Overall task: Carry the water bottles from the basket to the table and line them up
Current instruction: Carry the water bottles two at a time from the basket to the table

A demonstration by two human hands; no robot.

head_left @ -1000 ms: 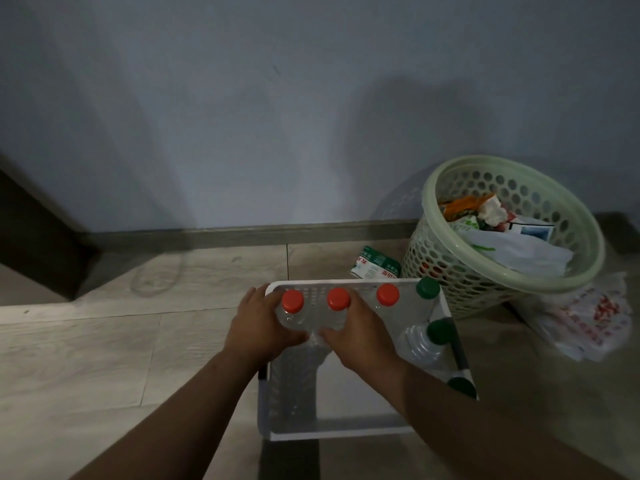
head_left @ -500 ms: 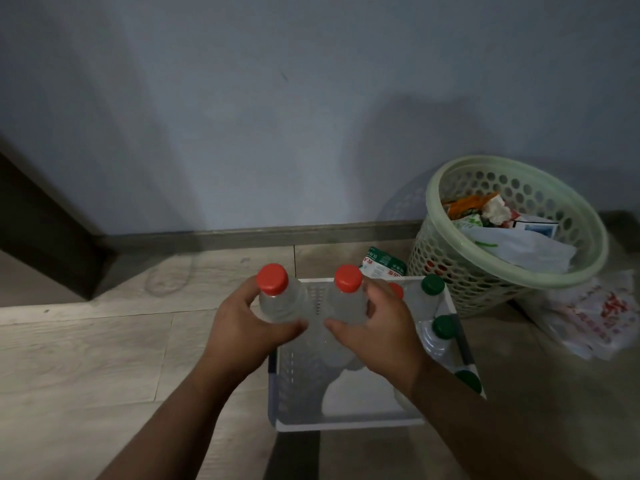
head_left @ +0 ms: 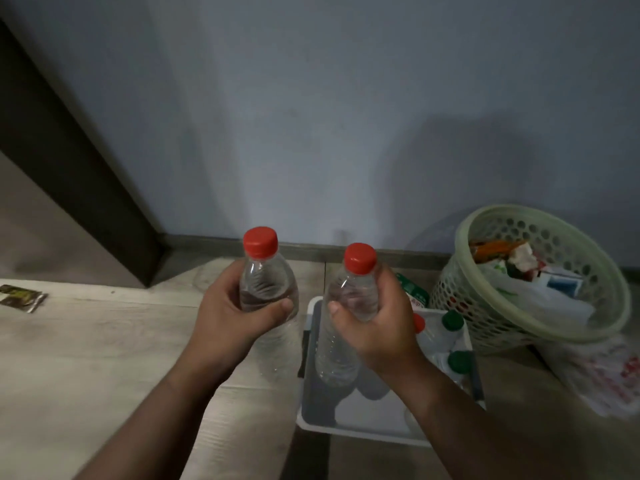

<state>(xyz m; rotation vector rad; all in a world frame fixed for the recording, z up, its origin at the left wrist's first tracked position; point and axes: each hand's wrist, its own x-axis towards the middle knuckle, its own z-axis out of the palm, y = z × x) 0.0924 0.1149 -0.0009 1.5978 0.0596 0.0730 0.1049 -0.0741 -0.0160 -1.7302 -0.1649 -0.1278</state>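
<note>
Since they left the basket [head_left: 353,427], both bottles [head_left: 266,289] higher.

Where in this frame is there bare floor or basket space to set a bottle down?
Bare floor lies left of the left hand, bordered by the dark door frame and a small packet. The white basket is bare at its near end. Its right side is crowded with capped bottles, and the green wastebasket blocks the far right.
</note>
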